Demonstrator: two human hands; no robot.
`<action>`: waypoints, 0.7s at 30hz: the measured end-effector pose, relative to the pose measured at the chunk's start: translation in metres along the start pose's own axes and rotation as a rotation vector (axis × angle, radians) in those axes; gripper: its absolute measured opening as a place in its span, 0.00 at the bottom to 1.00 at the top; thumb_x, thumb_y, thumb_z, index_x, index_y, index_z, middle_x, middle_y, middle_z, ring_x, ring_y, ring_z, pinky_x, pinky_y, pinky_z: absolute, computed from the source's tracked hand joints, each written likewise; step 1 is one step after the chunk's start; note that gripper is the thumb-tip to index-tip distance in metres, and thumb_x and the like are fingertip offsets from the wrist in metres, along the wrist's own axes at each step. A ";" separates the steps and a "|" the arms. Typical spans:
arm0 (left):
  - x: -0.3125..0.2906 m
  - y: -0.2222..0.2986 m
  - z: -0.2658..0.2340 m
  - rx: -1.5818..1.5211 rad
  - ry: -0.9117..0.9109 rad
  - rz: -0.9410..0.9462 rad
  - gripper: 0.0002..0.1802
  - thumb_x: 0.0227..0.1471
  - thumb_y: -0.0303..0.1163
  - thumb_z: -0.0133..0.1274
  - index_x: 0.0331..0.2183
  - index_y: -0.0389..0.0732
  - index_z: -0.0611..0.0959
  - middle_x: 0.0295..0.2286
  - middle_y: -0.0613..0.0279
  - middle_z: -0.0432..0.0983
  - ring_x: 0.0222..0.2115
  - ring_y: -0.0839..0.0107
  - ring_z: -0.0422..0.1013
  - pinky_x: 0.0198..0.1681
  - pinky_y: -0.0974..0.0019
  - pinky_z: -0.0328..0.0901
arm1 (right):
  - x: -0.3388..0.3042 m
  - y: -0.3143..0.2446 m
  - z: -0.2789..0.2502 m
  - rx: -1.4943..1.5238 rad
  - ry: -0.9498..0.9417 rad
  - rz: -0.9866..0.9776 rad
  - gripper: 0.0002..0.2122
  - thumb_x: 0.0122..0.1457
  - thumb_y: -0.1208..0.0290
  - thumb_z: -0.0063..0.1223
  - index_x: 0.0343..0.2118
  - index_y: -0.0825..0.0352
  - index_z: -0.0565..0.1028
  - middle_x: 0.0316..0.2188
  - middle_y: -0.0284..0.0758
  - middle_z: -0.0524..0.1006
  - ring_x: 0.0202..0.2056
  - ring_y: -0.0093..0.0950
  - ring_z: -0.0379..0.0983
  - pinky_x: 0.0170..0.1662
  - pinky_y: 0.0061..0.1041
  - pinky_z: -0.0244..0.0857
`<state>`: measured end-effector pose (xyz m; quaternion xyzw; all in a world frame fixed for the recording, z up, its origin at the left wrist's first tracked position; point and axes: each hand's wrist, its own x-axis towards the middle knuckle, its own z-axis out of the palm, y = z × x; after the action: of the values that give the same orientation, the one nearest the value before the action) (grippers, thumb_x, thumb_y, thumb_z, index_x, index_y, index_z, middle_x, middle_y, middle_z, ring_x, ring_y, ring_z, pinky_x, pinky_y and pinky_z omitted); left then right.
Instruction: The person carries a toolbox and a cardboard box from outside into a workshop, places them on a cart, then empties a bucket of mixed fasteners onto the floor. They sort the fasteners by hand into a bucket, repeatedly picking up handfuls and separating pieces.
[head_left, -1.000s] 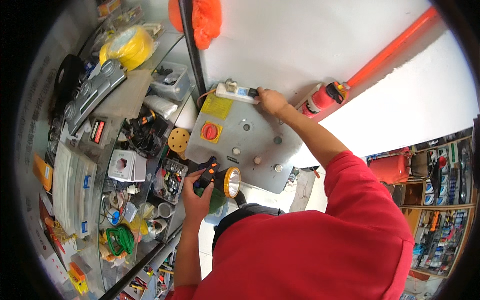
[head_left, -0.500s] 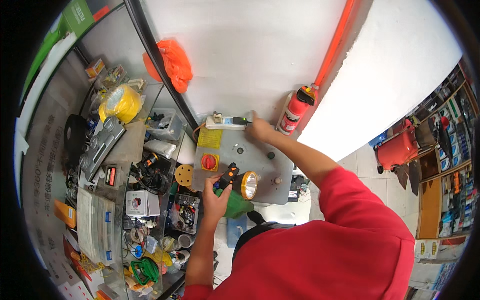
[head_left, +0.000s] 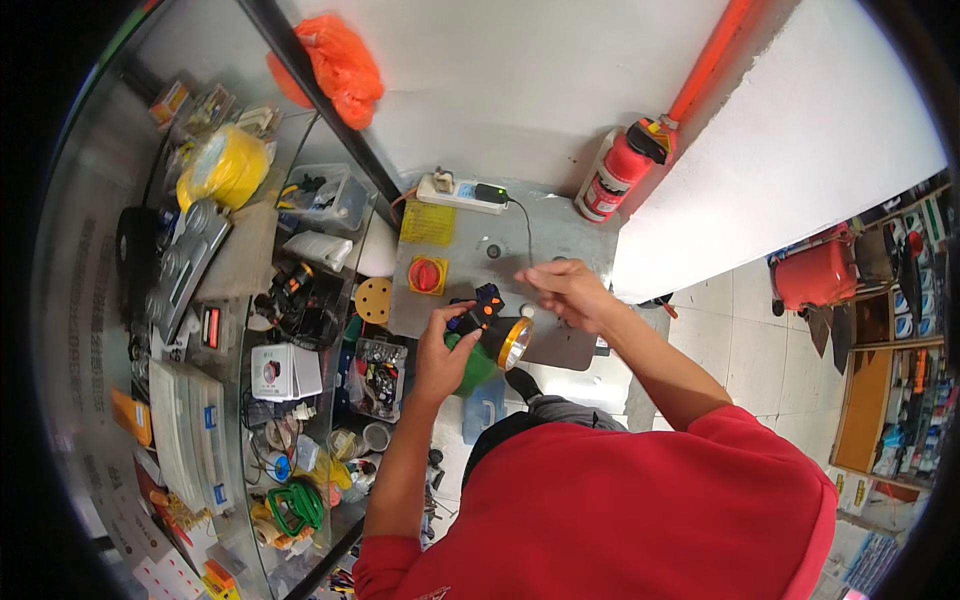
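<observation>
My left hand (head_left: 440, 350) grips a headlamp (head_left: 515, 343) with a gold-ringed lamp head and a black body with orange parts. It is held above the near edge of a grey metal cabinet top (head_left: 455, 280). To the right of the lamp, my right hand (head_left: 570, 290) pinches the end of a thin black cable (head_left: 530, 230), its fingers closed. That cable runs back to a small black charger (head_left: 491, 193) with a green light, plugged into a white power strip (head_left: 460, 190) by the wall. The cable's tip is hidden by the fingers.
A red rotary switch (head_left: 427, 274) sits on the cabinet top beside a yellow label (head_left: 428, 223). Behind it on the right stands a red fire extinguisher (head_left: 612, 180). Crowded glass shelves (head_left: 235, 250) fill the left side. An orange bag (head_left: 345, 70) hangs by the wall.
My right hand has drawn back from the charger at the power strip toward the headlamp, with the cable now stretched to its fingers. The lamp has shifted slightly and turned.
</observation>
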<state>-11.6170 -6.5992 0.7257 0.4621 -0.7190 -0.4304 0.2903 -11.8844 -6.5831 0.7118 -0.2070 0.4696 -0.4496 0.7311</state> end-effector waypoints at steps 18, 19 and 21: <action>0.027 -0.019 0.007 -0.137 0.020 -0.131 0.19 0.54 0.22 0.61 0.48 0.35 0.76 0.40 0.57 0.78 0.42 0.69 0.73 0.50 0.65 0.66 | 0.051 0.011 0.007 -0.540 -0.141 -0.588 0.08 0.65 0.72 0.56 0.36 0.73 0.79 0.38 0.36 0.79 0.39 0.24 0.77 0.47 0.24 0.70; 0.028 -0.019 0.007 -0.138 0.014 -0.120 0.19 0.54 0.22 0.61 0.48 0.35 0.76 0.41 0.56 0.78 0.43 0.69 0.73 0.51 0.65 0.66 | 0.052 0.012 0.007 -0.544 -0.132 -0.625 0.08 0.65 0.72 0.56 0.35 0.73 0.78 0.38 0.37 0.79 0.38 0.24 0.77 0.47 0.24 0.70; 0.030 -0.019 0.007 -0.144 0.004 -0.108 0.19 0.53 0.21 0.61 0.48 0.35 0.76 0.42 0.56 0.78 0.44 0.69 0.73 0.52 0.64 0.65 | 0.053 0.012 0.007 -0.457 -0.124 -0.556 0.08 0.65 0.73 0.56 0.34 0.73 0.77 0.37 0.37 0.79 0.39 0.25 0.77 0.47 0.25 0.70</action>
<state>-11.6273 -6.6282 0.7063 0.4790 -0.6595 -0.4953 0.3006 -11.8646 -6.6227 0.6794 -0.5116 0.4384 -0.5013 0.5429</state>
